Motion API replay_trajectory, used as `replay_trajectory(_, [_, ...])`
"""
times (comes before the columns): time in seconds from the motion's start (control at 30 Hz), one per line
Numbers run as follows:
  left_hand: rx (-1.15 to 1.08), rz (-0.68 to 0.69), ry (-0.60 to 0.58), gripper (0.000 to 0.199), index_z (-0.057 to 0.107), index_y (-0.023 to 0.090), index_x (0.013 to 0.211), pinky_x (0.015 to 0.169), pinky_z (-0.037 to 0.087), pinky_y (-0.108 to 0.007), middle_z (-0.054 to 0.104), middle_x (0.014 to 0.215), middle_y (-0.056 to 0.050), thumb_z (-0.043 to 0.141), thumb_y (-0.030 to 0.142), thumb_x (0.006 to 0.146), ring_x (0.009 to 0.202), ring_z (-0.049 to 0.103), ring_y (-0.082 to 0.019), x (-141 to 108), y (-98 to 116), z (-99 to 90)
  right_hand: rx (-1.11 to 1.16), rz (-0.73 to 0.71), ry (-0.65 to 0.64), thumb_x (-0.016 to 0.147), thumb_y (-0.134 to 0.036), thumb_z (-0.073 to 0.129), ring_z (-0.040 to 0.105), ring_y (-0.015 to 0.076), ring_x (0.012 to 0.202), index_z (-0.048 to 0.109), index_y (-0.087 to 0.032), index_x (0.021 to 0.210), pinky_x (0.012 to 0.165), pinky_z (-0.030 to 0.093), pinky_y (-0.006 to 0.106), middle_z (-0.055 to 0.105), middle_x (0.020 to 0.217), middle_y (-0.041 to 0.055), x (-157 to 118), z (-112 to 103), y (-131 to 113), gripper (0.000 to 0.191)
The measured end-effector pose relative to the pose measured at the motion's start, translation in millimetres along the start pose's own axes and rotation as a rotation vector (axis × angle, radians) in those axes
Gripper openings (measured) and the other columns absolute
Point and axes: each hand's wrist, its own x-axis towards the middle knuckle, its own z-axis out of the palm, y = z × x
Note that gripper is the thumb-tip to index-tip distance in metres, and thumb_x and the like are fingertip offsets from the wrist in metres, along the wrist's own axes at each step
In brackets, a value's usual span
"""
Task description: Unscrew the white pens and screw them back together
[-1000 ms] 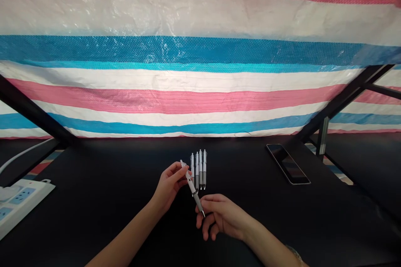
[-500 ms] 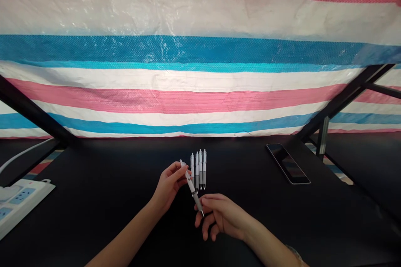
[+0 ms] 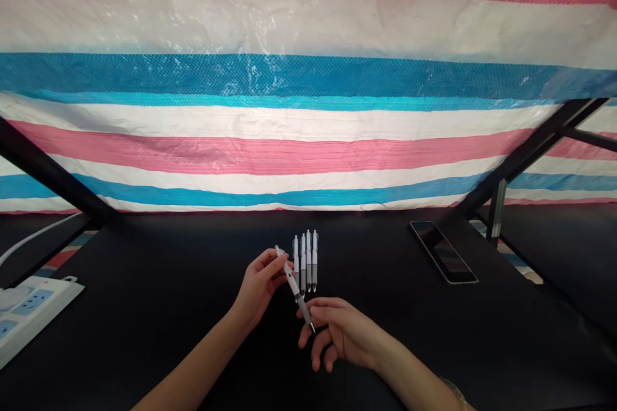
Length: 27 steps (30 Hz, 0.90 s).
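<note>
Left grip [image 3: 258,286] clamps a white pen [image 3: 292,284], four pens [image 3: 309,260] just beyond; whether right grip [image 3: 346,332] also clamps, I cannot tell

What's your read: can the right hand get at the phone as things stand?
Probably yes: only black tabletop shows between the right hand and the phone, though that hand's fingers are at the lower end of the pen in the left hand.
</note>
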Motion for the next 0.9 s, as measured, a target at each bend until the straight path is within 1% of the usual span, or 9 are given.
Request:
replay_trajectory(0.07, [-0.002, 0.009, -0.003, 0.015, 0.063, 0.016, 0.072, 0.061, 0.048, -0.021, 0.063, 0.068, -0.001, 0.073, 0.028, 0.070, 0.064, 0.059, -0.012, 0.1, 0.0, -0.1, -0.001, 0.014, -0.022, 0.077, -0.044, 0.061, 0.065, 0.0157, 0.053, 0.052, -0.011, 0.093, 0.039, 0.046, 0.018, 0.065, 0.075, 0.0072, 0.3, -0.6, 0.1, 0.037])
replay_trajectory(0.17, [-0.003, 0.013, 0.000, 0.016, 0.063, 0.016, 0.071, 0.062, 0.048, -0.021, 0.063, 0.067, -0.001, 0.073, 0.028, 0.069, 0.064, 0.059, -0.012, -0.3, 0.2, 0.4, 0.003, -0.002, -0.002, 0.075, -0.039, 0.066, 0.064, 0.0148, 0.052, 0.050, -0.013, 0.091, 0.040, 0.045, 0.017, 0.065, 0.070, 0.0043, -0.7, 0.2, -0.6, 0.034])
replay_trajectory(0.27, [-0.005, 0.016, 0.007, 0.016, 0.063, 0.016, 0.071, 0.062, 0.048, -0.022, 0.062, 0.067, -0.001, 0.074, 0.029, 0.069, 0.065, 0.059, -0.013, -0.8, 0.5, 1.0, 0.002, 0.019, -0.038, 0.077, -0.044, 0.062, 0.066, 0.0165, 0.054, 0.050, -0.012, 0.096, 0.042, 0.047, 0.019, 0.067, 0.075, 0.0072, -1.9, 1.3, -0.6, 0.038])
replay_trajectory(0.33, [-0.010, 0.018, 0.011, 0.016, 0.063, 0.016, 0.072, 0.062, 0.048, -0.022, 0.063, 0.068, -0.001, 0.074, 0.028, 0.069, 0.065, 0.059, -0.013, -0.8, 0.7, 1.2, -0.013, 0.029, -0.056, 0.076, -0.045, 0.062, 0.066, 0.0169, 0.054, 0.050, -0.011, 0.092, 0.042, 0.047, 0.019, 0.067, 0.073, 0.0076, -1.8, 1.1, 0.4, 0.039])
replay_trajectory(0.43, [-0.016, 0.027, 0.021, 0.017, 0.063, 0.016, 0.072, 0.062, 0.049, -0.022, 0.063, 0.068, -0.001, 0.074, 0.028, 0.068, 0.065, 0.059, -0.012, -0.4, 1.3, 1.1, -0.043, 0.004, -0.017, 0.070, -0.039, 0.070, 0.063, 0.0148, 0.048, 0.044, -0.015, 0.082, 0.038, 0.042, 0.016, 0.066, 0.063, 0.0038, -0.8, -0.5, 2.0, 0.037])
replay_trajectory(0.57, [-0.028, 0.047, 0.050, 0.017, 0.064, 0.016, 0.072, 0.060, 0.048, -0.021, 0.063, 0.069, -0.001, 0.075, 0.029, 0.067, 0.064, 0.059, -0.012, 1.4, 2.0, -0.9, -0.071, 0.003, -0.002, 0.067, -0.035, 0.072, 0.060, 0.0119, 0.042, 0.040, -0.017, 0.079, 0.035, 0.038, 0.014, 0.064, 0.057, 0.0009, -0.8, -1.1, 1.6, 0.039])
replay_trajectory(0.7, [-0.054, 0.064, 0.084, 0.016, 0.064, 0.016, 0.073, 0.059, 0.049, -0.021, 0.064, 0.070, -0.001, 0.074, 0.028, 0.069, 0.064, 0.059, -0.011, 4.8, 3.7, -4.7, -0.068, 0.010, -0.010, 0.065, -0.033, 0.072, 0.058, 0.0117, 0.040, 0.040, -0.018, 0.079, 0.033, 0.037, 0.013, 0.064, 0.056, 0.0009, -1.1, -0.1, 1.2, 0.038])
replay_trajectory(0.9, [-0.103, 0.119, 0.167, 0.016, 0.065, 0.015, 0.075, 0.061, 0.050, -0.020, 0.063, 0.070, -0.001, 0.075, 0.026, 0.068, 0.065, 0.059, -0.011, 9.2, 8.8, -9.6, -0.050, 0.007, -0.007, 0.063, -0.032, 0.074, 0.058, 0.0119, 0.038, 0.040, -0.018, 0.079, 0.032, 0.037, 0.013, 0.064, 0.054, 0.0015, -0.6, -0.7, 2.1, 0.040])
